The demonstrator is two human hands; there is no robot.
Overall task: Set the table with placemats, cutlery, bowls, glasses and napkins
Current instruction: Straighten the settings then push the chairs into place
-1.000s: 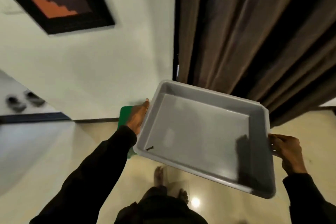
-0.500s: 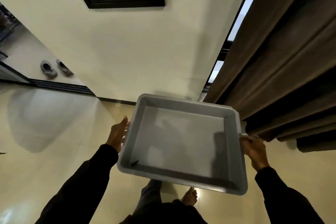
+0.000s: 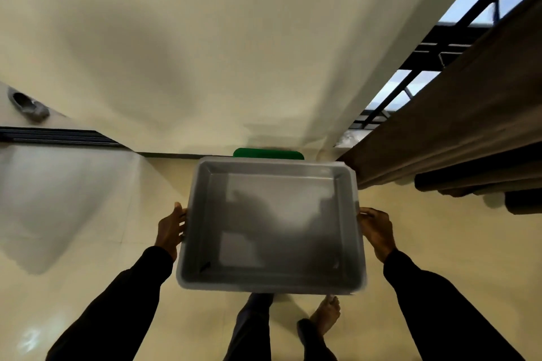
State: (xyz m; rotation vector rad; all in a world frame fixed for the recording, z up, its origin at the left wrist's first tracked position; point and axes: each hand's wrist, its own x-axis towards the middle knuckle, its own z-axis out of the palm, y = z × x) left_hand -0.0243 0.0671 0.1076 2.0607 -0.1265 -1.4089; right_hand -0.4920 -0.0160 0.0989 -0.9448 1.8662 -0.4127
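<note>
**Empty grey tray held in both hands above the floor**

The grey tray (image 3: 271, 161) is a shallow plastic rectangle with sloping walls and a rolled rim. Its glossy bottom shows only dim reflections and a small dark fleck in the near left corner. It hangs level in front of the person, held up in the air over the floor (image 3: 88, 258). The left hand (image 3: 170, 227) grips its left wall with the fingers clamped against the side. The right hand (image 3: 377, 231) holds the right rim with the fingers curled on it. Both arms are in black sleeves.

A green flat piece (image 3: 268, 153) with rounded corners shows just past the far rim; whether it touches the tray cannot be told. Below the near rim are the person's legs and a bare foot (image 3: 325, 313).

A brown curtain (image 3: 454, 132) hangs close on the right, with a window (image 3: 475, 3) behind it. A pale wall (image 3: 205, 53) stands ahead. To the left the glossy floor runs open to a dark threshold strip (image 3: 58, 136), and a grey shoe (image 3: 28, 105) lies beyond it.
</note>
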